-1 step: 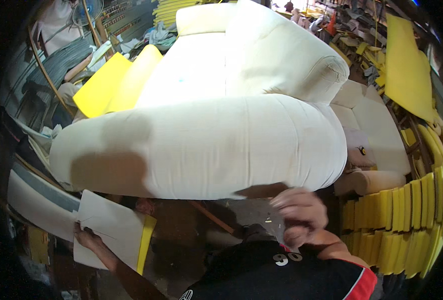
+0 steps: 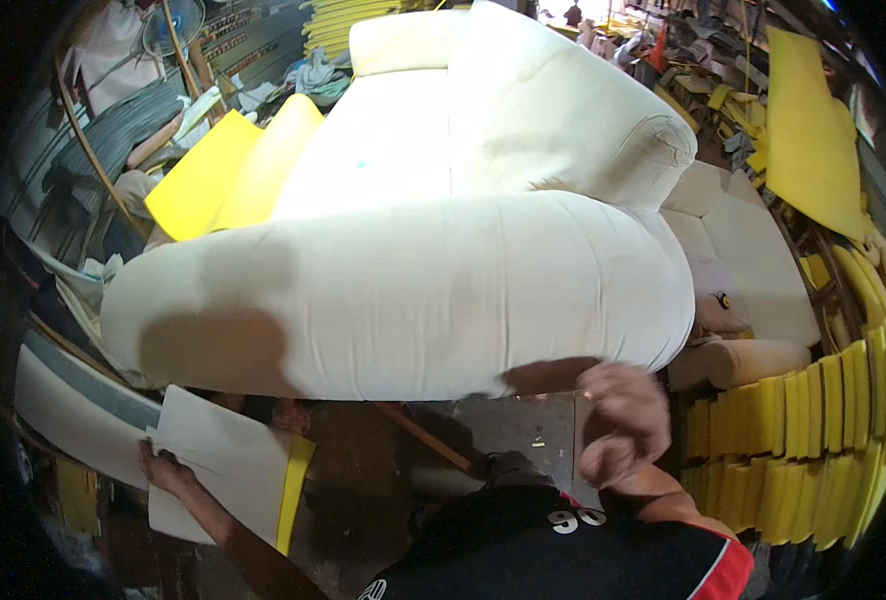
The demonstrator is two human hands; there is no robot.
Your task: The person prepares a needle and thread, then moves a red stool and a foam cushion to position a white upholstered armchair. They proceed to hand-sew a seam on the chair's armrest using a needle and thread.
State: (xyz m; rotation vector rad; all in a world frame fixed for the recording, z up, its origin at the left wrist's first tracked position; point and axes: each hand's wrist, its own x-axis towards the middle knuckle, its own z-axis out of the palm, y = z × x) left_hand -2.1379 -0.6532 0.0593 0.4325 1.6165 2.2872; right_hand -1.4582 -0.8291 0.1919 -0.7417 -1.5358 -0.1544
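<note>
My left hand (image 2: 168, 472) lies over the left edge of a white cushion panel (image 2: 218, 425), its fingers closed on that edge. Yellow foam (image 2: 295, 495) shows along the panel's right side. Thin dark lines, perhaps thread, run across the white face beside the hand. My right hand (image 2: 625, 425) is raised in front of a white sofa (image 2: 403, 300), near the lower right of its rounded armrest. Its fingers are curled and somewhat blurred; what they hold, if anything, cannot be made out. The hand's shadow falls on the armrest.
Yellow foam strips (image 2: 803, 420) are stacked at the right, below another pale sofa piece (image 2: 753, 260). A yellow foam sheet (image 2: 203, 175) leans at the sofa's left. A large yellow sheet (image 2: 813, 130) stands at the far right. A curved white panel (image 2: 83, 410) lies at the left.
My right hand has shifted a little to the right, and its shadow on the armrest has moved with it. The left hand stays on the panel's edge.
</note>
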